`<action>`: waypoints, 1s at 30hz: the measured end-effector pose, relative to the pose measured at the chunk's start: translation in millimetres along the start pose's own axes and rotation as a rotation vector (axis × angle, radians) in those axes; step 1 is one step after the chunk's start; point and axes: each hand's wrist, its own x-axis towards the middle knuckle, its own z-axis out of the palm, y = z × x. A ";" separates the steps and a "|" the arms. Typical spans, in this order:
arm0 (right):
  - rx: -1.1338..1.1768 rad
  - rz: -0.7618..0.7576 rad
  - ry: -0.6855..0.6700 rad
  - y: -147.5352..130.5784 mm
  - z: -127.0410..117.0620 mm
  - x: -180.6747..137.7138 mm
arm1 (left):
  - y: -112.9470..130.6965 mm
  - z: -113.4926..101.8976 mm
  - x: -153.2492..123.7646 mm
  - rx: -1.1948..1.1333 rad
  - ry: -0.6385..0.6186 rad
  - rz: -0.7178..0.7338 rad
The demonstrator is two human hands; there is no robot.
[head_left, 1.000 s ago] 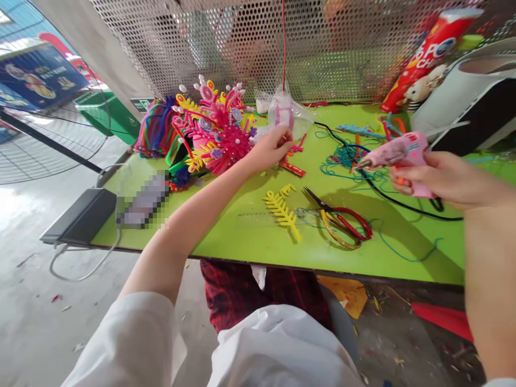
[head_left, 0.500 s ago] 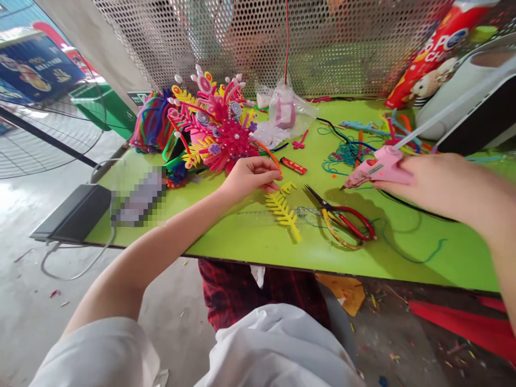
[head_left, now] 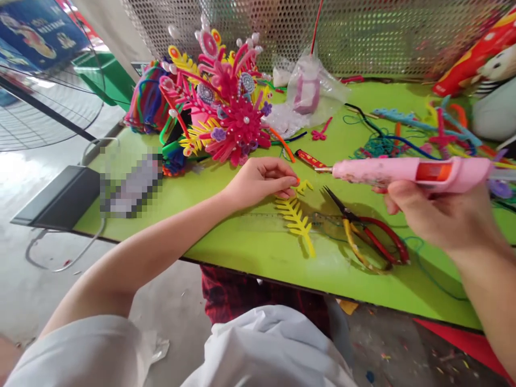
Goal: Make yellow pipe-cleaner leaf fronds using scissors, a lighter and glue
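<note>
My right hand (head_left: 447, 215) is closed around the grip of a pink hot glue gun (head_left: 374, 174), held above the table with its metal nozzle pointing left. My left hand (head_left: 268, 183) is pinched, with a small orange piece (head_left: 298, 181) showing at its fingertips. Just under those fingers lies a yellow leaf-shaped sprig of pipe cleaner (head_left: 298, 219); its upper end is partly hidden, and I cannot tell whether the fingers touch it. Scissors (head_left: 358, 226) with one red and one yellow handle lie to the right of the sprig, blades slightly apart.
Behind my left hand stands a pink and yellow pipe-cleaner flower arrangement (head_left: 229, 107) with pearls. A phone-like blurred object and a dark grey box (head_left: 60, 199) sit at the left edge. A clear ruler (head_left: 258, 221), teal yarn (head_left: 379, 145) and a plastic bag (head_left: 318, 80) lie about.
The glue gun has swung from pointing down at the table to roughly level, lifted nearer to me. My left hand keeps its pinch beside the sprig. The whole view has shifted somewhat.
</note>
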 end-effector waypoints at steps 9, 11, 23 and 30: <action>-0.136 -0.196 -0.044 -0.2 11.4 -11.5 | -4.8 5.0 -4.1 0.210 -0.038 0.076; -0.163 -0.190 -0.057 -1.9 11.4 -11.1 | -4.9 5.0 -4.7 0.233 -0.036 0.057; -0.250 -0.182 -0.075 -6.8 16.4 -14.0 | -3.9 7.5 -7.2 0.305 -0.070 0.101; -0.315 -0.257 -0.045 -3.9 19.2 -12.7 | -4.7 8.1 -7.8 0.307 -0.086 0.107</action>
